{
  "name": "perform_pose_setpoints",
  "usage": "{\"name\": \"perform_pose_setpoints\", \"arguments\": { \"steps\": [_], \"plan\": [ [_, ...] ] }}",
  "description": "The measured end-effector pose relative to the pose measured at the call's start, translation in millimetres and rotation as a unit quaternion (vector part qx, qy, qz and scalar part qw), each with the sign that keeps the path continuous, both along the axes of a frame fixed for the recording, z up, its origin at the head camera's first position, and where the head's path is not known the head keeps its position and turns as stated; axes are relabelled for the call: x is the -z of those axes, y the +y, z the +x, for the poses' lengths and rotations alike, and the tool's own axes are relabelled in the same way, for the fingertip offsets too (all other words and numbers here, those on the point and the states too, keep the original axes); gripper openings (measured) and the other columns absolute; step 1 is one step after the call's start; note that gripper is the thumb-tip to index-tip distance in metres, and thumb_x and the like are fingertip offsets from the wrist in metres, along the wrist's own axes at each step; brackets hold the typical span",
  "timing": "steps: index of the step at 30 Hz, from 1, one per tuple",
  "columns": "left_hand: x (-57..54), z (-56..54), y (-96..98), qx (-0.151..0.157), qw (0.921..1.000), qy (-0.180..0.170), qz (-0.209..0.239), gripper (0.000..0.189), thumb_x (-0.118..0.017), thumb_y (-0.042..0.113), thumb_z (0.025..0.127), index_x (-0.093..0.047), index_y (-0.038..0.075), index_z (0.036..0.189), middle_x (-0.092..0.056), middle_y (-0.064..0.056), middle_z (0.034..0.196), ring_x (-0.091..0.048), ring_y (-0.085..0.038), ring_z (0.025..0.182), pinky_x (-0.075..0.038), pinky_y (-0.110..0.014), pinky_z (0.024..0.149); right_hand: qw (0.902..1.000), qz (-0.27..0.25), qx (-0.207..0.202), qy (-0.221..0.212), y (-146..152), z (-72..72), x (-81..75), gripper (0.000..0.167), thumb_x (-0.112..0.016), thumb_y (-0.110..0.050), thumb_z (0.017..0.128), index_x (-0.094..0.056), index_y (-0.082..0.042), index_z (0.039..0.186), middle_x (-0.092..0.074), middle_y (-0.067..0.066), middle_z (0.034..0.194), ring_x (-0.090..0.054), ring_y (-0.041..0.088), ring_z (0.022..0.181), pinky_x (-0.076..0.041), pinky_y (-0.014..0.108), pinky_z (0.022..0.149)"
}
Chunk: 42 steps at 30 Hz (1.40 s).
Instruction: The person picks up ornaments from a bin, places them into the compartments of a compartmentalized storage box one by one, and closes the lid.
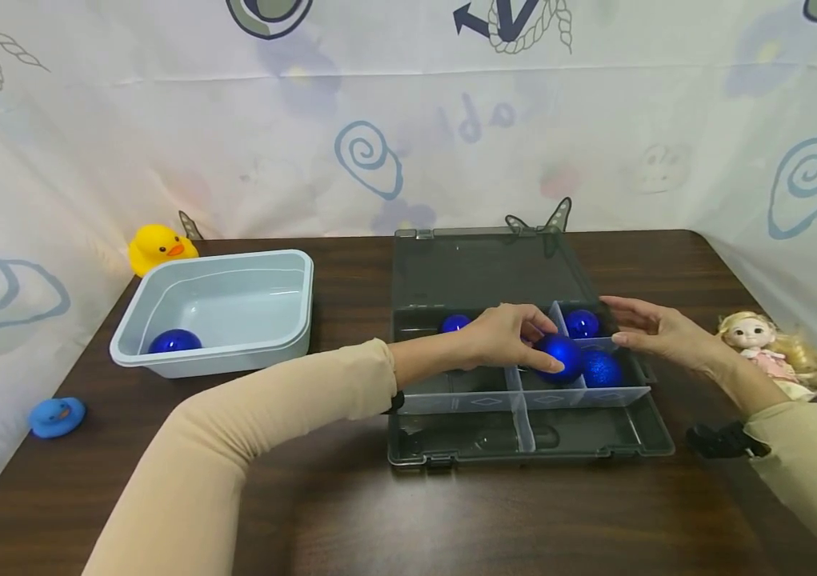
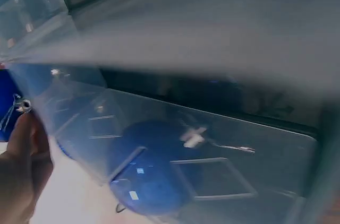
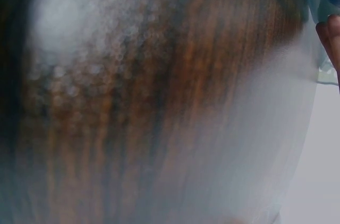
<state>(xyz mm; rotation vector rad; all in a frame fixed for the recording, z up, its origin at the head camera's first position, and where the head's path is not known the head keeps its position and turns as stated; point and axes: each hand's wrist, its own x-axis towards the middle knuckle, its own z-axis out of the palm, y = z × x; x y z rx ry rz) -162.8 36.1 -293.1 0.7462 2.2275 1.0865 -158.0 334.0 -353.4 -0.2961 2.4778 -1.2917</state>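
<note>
Beige sleeves point(image 1: 199, 456), nearest the camera, angle in from 7 and 4 o'clk across a dark wood worktop point(image 1: 350, 512), w/ both hands at a hinged, divided case point(image 1: 588, 432). Job, apparently loading blue balls into compts, looks well along: at least 3 already sit in the case, i.e. a part-hidden ball point(image 1: 454, 322) at its 10 o'clk, a smooth ball point(image 1: 582, 324) at 2 and a glittery ball point(image 1: 602, 369) just past 3. Prob. left to do: the one in hand, plus a tub ball point(image 1: 174, 341) at 8 o'clk inside the pale-blue tub point(image 1: 257, 300), which stands at the case's 9. Left hand point(image 1: 509, 336) pinches a held ball point(image 1: 559, 358) btwn thumb and fingers at the glittery one's 10; can't tell if it touches the compt floor. Right hand point(image 1: 656, 332), thumb spread from fingers, holds no ball; its fingertips are at the case's 2-to-3 o'clk edge, exact contact unclear. Doll point(image 1: 764, 352) lies at 3, yellow duck point(image 1: 158, 250) at the tub's 11, blue duck point(image 1: 57, 418) at its 8.
</note>
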Motion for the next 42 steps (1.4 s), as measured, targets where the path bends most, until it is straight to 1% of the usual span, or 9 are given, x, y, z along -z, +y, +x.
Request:
{"name": "perform_pose_setpoints", "arguments": {
  "steps": [7, 11, 15, 21, 24, 31, 35, 39, 42],
  "plan": [
    [3.7, 1.1, -0.3, -0.005, 1.0000, 0.002, -0.003, 0.045, -0.078, 0.022, 0.078, -0.058, 0.011, 0.117, -0.062, -0.006, 0.117, -0.060, -0.012, 0.102, -0.050, -0.017, 0.081, 1.0000, 0.005, 0.002, -0.001, 0.4, 0.4, -2.0, 0.063, -0.055, -0.023, 0.096, -0.023, -0.010, 0.149, -0.024, 0.031, 0.148, -0.025, 0.052, 0.132, -0.031, 0.064, 0.097],
    [6.2, 1.6, 1.0, -0.005, 0.9999, 0.015, -0.004, 0.046, -0.078, 0.021, 0.078, -0.058, 0.011, 0.117, -0.063, -0.003, 0.115, -0.060, -0.011, 0.102, -0.049, -0.015, 0.082, 1.0000, 0.003, -0.002, 0.001, 0.2, 0.0, -0.4, 0.062, -0.054, -0.022, 0.096, -0.023, -0.009, 0.149, -0.023, 0.031, 0.148, -0.025, 0.052, 0.132, -0.031, 0.064, 0.097],
    [7.8, 2.1, 2.0, -0.006, 0.9991, 0.037, -0.019, 0.046, -0.079, 0.024, 0.077, -0.059, 0.012, 0.117, -0.063, -0.001, 0.115, -0.060, -0.010, 0.101, -0.048, -0.015, 0.084, 1.0000, -0.001, -0.002, 0.000, -0.9, 0.1, 1.2, 0.062, -0.055, -0.022, 0.096, -0.024, -0.009, 0.148, -0.023, 0.031, 0.149, -0.025, 0.052, 0.133, -0.031, 0.064, 0.098],
    [6.0, 4.6, 2.1, 0.000, 0.9952, 0.083, -0.051, 0.049, -0.079, 0.029, 0.076, -0.060, 0.012, 0.118, -0.064, 0.001, 0.114, -0.059, -0.008, 0.098, -0.047, -0.013, 0.082, 1.0000, -0.003, -0.004, 0.000, -1.2, -0.6, 1.6, 0.063, -0.055, -0.022, 0.096, -0.023, -0.009, 0.148, -0.024, 0.031, 0.148, -0.025, 0.052, 0.132, -0.029, 0.065, 0.097],
    [5.3, 5.3, 0.4, 0.004, 0.9946, 0.086, -0.058, 0.051, -0.079, 0.028, 0.076, -0.060, 0.011, 0.120, -0.064, 0.000, 0.117, -0.059, -0.009, 0.100, -0.047, -0.013, 0.082, 1.0000, 0.000, -0.006, 0.003, -1.3, -1.1, 1.4, 0.063, -0.055, -0.022, 0.096, -0.023, -0.009, 0.148, -0.024, 0.031, 0.148, -0.025, 0.052, 0.132, -0.031, 0.064, 0.097],
    [3.1, 4.9, -6.8, -0.003, 0.9980, 0.050, -0.039, 0.049, -0.078, 0.022, 0.078, -0.060, 0.008, 0.122, -0.063, -0.003, 0.121, -0.060, -0.010, 0.105, -0.047, -0.012, 0.083, 0.9999, 0.007, -0.007, 0.010, -2.1, -1.1, 0.5, 0.063, -0.055, -0.022, 0.096, -0.023, -0.009, 0.149, -0.025, 0.031, 0.148, -0.027, 0.051, 0.132, -0.033, 0.061, 0.097],
    [-5.6, 6.2, -19.3, 0.008, 0.9999, 0.014, -0.002, 0.047, -0.076, 0.019, 0.080, -0.060, 0.006, 0.122, -0.063, -0.006, 0.121, -0.061, -0.011, 0.104, -0.048, -0.013, 0.082, 0.9998, 0.014, -0.010, 0.013, -2.4, 0.1, -0.2, 0.063, -0.055, -0.022, 0.096, -0.023, -0.008, 0.148, -0.025, 0.031, 0.148, -0.027, 0.051, 0.132, -0.034, 0.060, 0.097],
    [-19.5, 5.4, -46.1, 0.026, 0.9980, -0.022, 0.053, 0.044, -0.072, 0.014, 0.083, -0.058, 0.003, 0.124, -0.061, -0.011, 0.122, -0.061, -0.013, 0.103, -0.050, -0.018, 0.084, 0.9997, 0.018, -0.011, 0.015, -2.0, 1.0, -0.7, 0.062, -0.055, -0.022, 0.096, -0.023, -0.009, 0.149, -0.025, 0.030, 0.149, -0.027, 0.051, 0.132, -0.034, 0.058, 0.097],
    [-29.7, 0.7, -76.8, 0.020, 0.9947, -0.045, 0.090, 0.042, -0.069, 0.010, 0.085, -0.057, 0.000, 0.124, -0.061, -0.015, 0.122, -0.062, -0.016, 0.104, -0.051, -0.023, 0.087, 0.9996, 0.019, -0.011, 0.018, -1.3, 1.3, -1.0, 0.062, -0.055, -0.022, 0.096, -0.023, -0.010, 0.149, -0.024, 0.029, 0.149, -0.027, 0.051, 0.132, -0.034, 0.058, 0.097]
  ]
}}
